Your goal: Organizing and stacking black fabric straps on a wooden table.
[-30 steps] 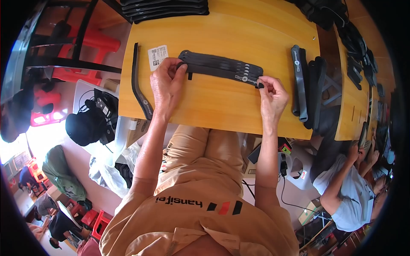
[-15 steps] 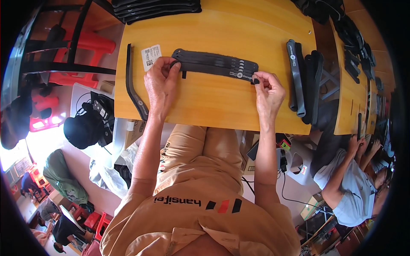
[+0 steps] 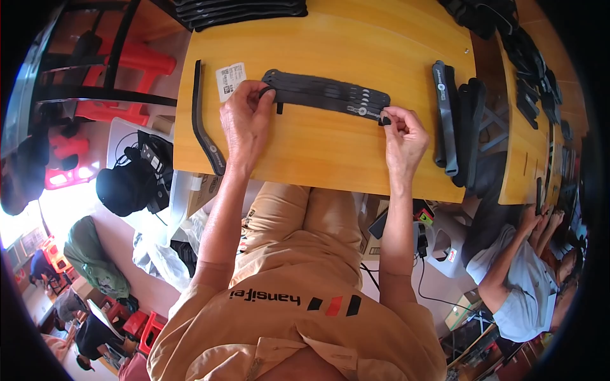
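Note:
Several flat black straps [image 3: 324, 91], slightly fanned in a layered stack, lie across the middle of the wooden table, with pale printed marks near their right ends. My left hand [image 3: 246, 124] pinches the near strap at its left end, thumb against fingers. At the right end, my right hand [image 3: 408, 136] has thumb and fingertips closed on the same strap's tip. A short black tab [image 3: 279, 108] sticks out below the stack beside my left hand. Partly under the left fingers is a white printed label [image 3: 230, 79].
A single bent black strap [image 3: 198, 114] lies along the table's left edge. More black straps [image 3: 445, 120] lie at the right, and a pile of them [image 3: 244, 13] sits at the far left. To the right, a co-worker [image 3: 508, 279] handles something dark at another table [image 3: 518, 165].
The whole scene has shifted slightly to the right in the picture. Both hands keep their pinch on the strap ends, and the stack looks the same.

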Motion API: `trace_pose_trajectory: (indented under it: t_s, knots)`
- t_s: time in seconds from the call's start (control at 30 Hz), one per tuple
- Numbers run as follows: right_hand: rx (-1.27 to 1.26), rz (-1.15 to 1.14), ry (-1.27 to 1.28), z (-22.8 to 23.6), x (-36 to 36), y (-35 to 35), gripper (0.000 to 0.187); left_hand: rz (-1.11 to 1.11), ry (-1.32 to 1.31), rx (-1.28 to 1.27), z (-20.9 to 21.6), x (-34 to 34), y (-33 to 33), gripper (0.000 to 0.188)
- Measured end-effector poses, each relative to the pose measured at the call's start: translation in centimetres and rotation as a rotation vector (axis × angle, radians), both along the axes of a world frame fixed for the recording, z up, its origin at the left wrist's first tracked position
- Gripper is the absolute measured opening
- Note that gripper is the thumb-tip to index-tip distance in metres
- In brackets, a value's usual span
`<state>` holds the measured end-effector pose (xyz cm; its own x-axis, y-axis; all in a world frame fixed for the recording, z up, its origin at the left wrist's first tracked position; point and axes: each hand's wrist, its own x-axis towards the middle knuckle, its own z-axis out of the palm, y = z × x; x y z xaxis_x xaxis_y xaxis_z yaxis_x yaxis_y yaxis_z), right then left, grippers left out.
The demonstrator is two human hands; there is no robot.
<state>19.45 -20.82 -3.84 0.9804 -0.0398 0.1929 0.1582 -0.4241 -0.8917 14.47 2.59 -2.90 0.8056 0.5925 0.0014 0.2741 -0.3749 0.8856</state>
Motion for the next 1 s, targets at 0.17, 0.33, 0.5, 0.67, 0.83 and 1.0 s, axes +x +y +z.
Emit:
trace_pose_trajectory:
  t_s: [0.17,0.33,0.5,0.67,0.83,1.0]
  knots:
    - [0.022,0.006,-0.018,-0.12,0.03,-0.11,0.013,-0.001,0.004,0.007,0.21,0.04,-0.18,0.014]
    - [0.017,0.000,-0.016,-0.27,0.03,-0.08,0.013,0.004,0.020,0.004,0.34,-0.03,-0.20,0.016]
    - [0.028,-0.015,-0.023,-0.13,0.03,0.05,0.012,0.003,0.031,0.034,0.34,0.04,-0.35,0.016]
    - [0.012,-0.021,-0.007,-0.20,0.03,0.10,0.011,0.009,0.053,0.039,0.45,0.02,-0.21,0.016]
    - [0.005,-0.022,-0.011,-0.22,0.05,0.02,0.010,0.002,0.034,-0.001,0.34,0.11,-0.21,0.015]
    - [0.001,-0.018,-0.022,-0.12,0.07,0.04,0.010,0.002,-0.001,-0.017,0.25,0.09,-0.22,0.015]
